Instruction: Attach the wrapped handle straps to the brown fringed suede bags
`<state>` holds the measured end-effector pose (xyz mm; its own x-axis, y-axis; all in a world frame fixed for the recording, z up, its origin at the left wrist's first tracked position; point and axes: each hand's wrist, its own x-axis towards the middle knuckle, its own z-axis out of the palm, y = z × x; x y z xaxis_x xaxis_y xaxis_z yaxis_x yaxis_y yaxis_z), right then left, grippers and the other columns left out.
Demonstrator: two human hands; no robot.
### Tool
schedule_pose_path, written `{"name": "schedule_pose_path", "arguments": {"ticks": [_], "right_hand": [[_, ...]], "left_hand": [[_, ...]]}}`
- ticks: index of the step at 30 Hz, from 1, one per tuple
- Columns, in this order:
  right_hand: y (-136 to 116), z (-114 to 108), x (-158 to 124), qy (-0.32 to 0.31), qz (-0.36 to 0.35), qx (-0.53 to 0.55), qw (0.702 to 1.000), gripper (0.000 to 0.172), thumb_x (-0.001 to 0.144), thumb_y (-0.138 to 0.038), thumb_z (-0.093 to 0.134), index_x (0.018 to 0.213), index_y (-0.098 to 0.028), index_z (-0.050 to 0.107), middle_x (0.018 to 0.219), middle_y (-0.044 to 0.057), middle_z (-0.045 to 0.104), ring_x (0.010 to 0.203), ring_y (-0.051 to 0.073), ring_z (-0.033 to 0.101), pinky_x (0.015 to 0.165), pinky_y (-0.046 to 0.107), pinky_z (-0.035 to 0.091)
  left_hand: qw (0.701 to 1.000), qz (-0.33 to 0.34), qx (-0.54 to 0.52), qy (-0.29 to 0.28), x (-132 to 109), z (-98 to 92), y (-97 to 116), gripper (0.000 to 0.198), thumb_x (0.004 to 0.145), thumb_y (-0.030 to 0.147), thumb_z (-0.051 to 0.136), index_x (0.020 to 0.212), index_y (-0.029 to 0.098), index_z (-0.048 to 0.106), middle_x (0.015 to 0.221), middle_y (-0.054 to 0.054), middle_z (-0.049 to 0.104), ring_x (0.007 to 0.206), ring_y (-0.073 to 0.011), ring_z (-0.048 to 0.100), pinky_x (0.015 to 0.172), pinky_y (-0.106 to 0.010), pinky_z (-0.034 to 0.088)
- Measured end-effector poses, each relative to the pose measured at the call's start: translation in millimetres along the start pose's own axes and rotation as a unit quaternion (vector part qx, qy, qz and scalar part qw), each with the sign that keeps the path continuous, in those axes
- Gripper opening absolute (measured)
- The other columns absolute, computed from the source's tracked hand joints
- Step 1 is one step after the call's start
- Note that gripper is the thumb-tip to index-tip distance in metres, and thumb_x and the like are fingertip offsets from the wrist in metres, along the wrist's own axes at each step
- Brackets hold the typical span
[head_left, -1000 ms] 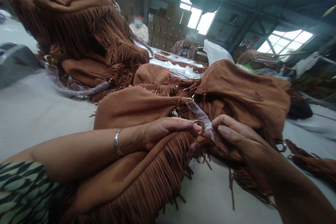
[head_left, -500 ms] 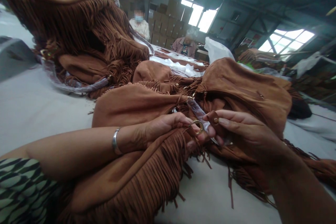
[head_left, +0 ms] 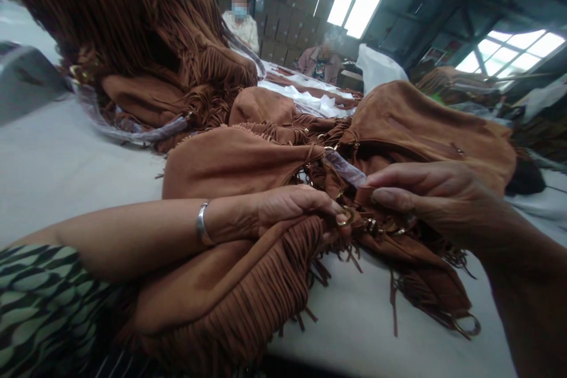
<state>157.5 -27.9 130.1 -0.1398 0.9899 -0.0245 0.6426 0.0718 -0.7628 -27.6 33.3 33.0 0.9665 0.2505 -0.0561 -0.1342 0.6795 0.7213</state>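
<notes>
A brown suede fringed bag (head_left: 239,165) lies across the white table (head_left: 66,171) in front of me. My left hand (head_left: 296,209), with a silver bangle on the wrist, is closed in a pinch on a gold metal ring (head_left: 346,217) at the bag's fringe. My right hand (head_left: 425,198) is closed on a small brown suede strap tab (head_left: 364,195) right beside that ring. A strap wrapped in clear plastic (head_left: 349,168) runs from the bag's top down to my fingers. More gold hardware sits under my right hand.
A tall heap of similar fringed bags (head_left: 146,41) rises at the back left, with plastic-wrapped straps at its foot. A grey object (head_left: 22,80) lies at the far left. Two other people (head_left: 241,20) sit at the far end, before stacked cardboard boxes (head_left: 283,35).
My right hand has shifted from the plastic-wrapped strap to gripping the brown strap tab and moved slightly up. My left hand keeps pinching the gold ring, now lower against the fringe.
</notes>
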Motion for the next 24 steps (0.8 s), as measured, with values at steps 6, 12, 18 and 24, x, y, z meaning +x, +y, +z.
{"name": "schedule_pose_path", "arguments": {"ticks": [6,12,18,24], "right_hand": [[-4,5,10,-0.006,-0.064,-0.060,0.996,0.020,0.070,-0.040,0.075,0.078,-0.021,0.075,0.073,0.002,0.072,0.066,0.016,0.065,0.055,0.023,0.050],[-4,4,13,-0.028,-0.101,-0.087,0.991,0.022,0.069,-0.043,0.075,0.078,-0.024,0.077,0.075,0.003,0.074,0.068,0.022,0.068,0.060,0.031,0.055],[-9,0,16,-0.098,-0.130,-0.108,0.981,0.015,0.073,-0.037,0.072,0.077,-0.024,0.078,0.074,0.003,0.074,0.062,0.019,0.067,0.053,0.026,0.052],[-16,-2,22,-0.166,-0.174,-0.177,0.954,0.020,0.081,-0.036,0.063,0.078,-0.022,0.077,0.071,0.002,0.072,0.059,0.015,0.065,0.049,0.024,0.047]], "left_hand": [[0.997,0.018,0.076,0.022,0,-2.3,1,0.018,0.078,0.011,0.049,0.074,0.007,0.066,0.069,-0.005,0.061,0.064,-0.0107,0.055,0.069,-0.022,0.043],[0.991,0.038,0.110,0.060,2,-6.0,2,0.010,0.071,0.012,0.058,0.070,0.010,0.068,0.073,-0.005,0.064,0.069,-0.0126,0.056,0.073,-0.024,0.045],[0.995,0.008,0.093,0.024,2,-8.8,-1,0.012,0.067,0.018,0.061,0.072,0.008,0.068,0.072,-0.006,0.065,0.063,-0.0114,0.055,0.066,-0.024,0.044],[0.990,0.021,0.127,0.056,2,-8.7,-3,0.015,0.066,0.024,0.064,0.070,0.009,0.067,0.067,-0.004,0.063,0.061,-0.0107,0.053,0.066,-0.024,0.044]]}}
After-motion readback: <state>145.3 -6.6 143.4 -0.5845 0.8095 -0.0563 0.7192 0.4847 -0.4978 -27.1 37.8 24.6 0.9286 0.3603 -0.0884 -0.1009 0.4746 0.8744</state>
